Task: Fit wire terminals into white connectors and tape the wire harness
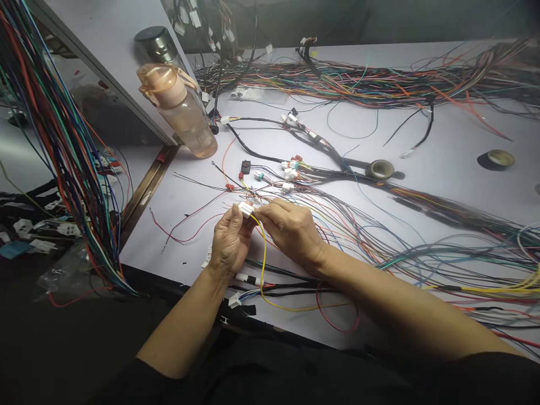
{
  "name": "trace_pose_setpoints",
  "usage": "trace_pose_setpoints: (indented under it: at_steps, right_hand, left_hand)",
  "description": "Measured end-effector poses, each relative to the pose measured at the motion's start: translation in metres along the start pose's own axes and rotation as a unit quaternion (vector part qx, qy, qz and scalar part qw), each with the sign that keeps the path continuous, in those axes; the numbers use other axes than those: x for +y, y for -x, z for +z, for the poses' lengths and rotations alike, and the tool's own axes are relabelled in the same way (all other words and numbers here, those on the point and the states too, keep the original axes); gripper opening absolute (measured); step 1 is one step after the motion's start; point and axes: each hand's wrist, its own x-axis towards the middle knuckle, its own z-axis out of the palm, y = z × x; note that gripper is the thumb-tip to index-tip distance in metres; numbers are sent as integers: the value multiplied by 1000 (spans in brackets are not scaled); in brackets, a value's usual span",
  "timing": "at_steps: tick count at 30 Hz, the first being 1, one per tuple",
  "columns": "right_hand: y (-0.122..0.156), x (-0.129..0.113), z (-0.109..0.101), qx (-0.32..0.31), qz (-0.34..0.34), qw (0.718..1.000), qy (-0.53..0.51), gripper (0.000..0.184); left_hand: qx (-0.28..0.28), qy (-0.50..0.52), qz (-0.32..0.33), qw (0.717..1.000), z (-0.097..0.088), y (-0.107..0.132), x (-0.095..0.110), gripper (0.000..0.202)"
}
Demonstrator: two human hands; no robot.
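Observation:
My left hand point(231, 239) is closed around a white plastic wire connector point(246, 210), its thumb lying along the side. From the connector a yellow wire point(264, 259) runs down and curves right over the table edge area. My right hand point(293, 228) is pinched right beside the connector, fingertips at its wire end; whatever sits between them is hidden. Just beyond both hands lie a black connector point(245, 166) and a white connector point(287, 187) among thin wires. Below my wrists, a white multi-pin connector point(235, 300) with blue wires rests near the front edge.
Long wire bundles point(337, 84) stretch across the back. A taped harness point(379, 183) runs right, with a tape roll point(380, 169) by it. Another roll point(500, 158) lies farther right. A peach bottle point(185, 118) stands by the panel. Hanging wires point(63, 140) fill the left.

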Motion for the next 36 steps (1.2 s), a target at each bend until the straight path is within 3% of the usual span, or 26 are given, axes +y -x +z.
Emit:
trace_pose_setpoints:
  at_steps: [5, 9, 14, 21, 28, 31, 33, 36]
  right_hand:
    - [6, 3, -2, 15, 30, 997, -66, 23]
    - [2, 1, -7, -18, 128, 974, -188, 23]
    - [-5, -5, -12, -84, 228, 906, -347, 34]
    - [-9, -7, -9, -87, 332, 784, -517, 37]
    - [-11, -3, -7, -85, 366, 753, -541, 33]
    - [-10, -2, -10, -85, 360, 766, -525, 32]
    - [-9, -1, -12, -79, 324, 814, -476, 31]
    - [-7, -1, -15, -37, 238, 907, -346, 27]
  left_hand:
    - [42, 84, 26, 995, 0, -7, 9, 24]
    - [30, 101, -7, 994, 1, -7, 9, 27]
    - [8, 127, -73, 989, 0, -4, 5, 35]
    - [3, 95, -70, 993, 8, -1, 6, 37]
    - [-6, 83, -68, 994, 6, 1, 4, 30]
    - [-10, 83, -64, 994, 4, 0, 3, 28]
    - [-10, 92, -69, 993, 3, -1, 3, 29]
    - [-9, 123, -96, 988, 2, -2, 4, 34]
